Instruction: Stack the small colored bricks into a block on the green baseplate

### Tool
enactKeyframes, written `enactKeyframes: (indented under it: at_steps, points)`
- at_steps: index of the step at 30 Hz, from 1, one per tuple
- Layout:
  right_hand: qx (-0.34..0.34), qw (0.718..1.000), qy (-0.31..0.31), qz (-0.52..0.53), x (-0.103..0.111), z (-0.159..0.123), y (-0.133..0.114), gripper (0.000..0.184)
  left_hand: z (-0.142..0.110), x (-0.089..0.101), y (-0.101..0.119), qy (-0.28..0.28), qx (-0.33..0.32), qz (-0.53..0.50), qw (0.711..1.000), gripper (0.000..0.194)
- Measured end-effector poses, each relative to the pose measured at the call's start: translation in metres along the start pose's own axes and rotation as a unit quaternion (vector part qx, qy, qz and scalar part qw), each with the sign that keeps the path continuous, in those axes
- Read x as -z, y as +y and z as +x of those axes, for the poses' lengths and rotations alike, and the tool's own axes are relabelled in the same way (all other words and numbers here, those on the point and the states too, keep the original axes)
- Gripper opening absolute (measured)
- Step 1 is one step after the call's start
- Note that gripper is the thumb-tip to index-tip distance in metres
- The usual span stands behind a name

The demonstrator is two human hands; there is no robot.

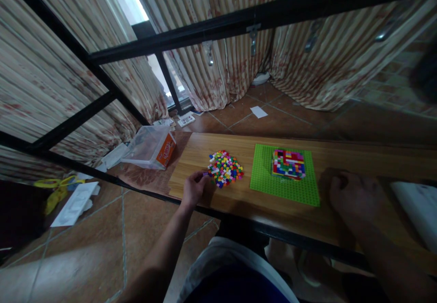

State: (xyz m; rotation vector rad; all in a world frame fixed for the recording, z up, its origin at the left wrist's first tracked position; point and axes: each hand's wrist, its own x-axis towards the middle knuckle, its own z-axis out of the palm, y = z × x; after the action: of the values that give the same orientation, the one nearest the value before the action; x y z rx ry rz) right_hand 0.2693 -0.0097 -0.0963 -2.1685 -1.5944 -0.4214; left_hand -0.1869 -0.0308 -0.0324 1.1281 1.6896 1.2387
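At the left edge of a loose pile of small coloured building bricks [226, 168] is my left hand [194, 188]. Its thumb and fingers are pinched together, with a small purple brick [205, 174] at the tips. A green baseplate [266, 184] lies to the right of the pile. On it stands a low block built of many-coloured bricks [288, 164]. My right hand [357, 198] rests on the table just right of the baseplate, fingers curled in, and nothing shows in it.
The wooden table [235, 202] has a dark front edge. A clear plastic box [146, 146] with an orange label sits beyond its left end. At the far right lies a white object [418, 207]. Black metal bars [232, 30] and striped curtains [211, 79] stand behind.
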Motion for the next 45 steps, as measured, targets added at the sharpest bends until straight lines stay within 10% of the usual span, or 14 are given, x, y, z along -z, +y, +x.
enactKeyframes:
  at_steps: [20,28,45]
  points:
    - [-0.006,1.0,-0.003,-0.029,0.008,-0.002,-0.006,0.047,0.001,-0.022,0.021,-0.018,0.02,-0.069,0.997,0.027]
    - [-0.011,1.0,-0.001,-0.014,0.002,0.0,-0.003,0.047,0.013,-0.022,0.024,-0.121,-0.044,0.079,0.989,0.021]
    - [-0.019,1.0,0.0,-0.024,0.019,-0.001,-0.017,0.047,0.019,-0.027,0.042,-0.137,-0.115,0.159,0.971,0.011]
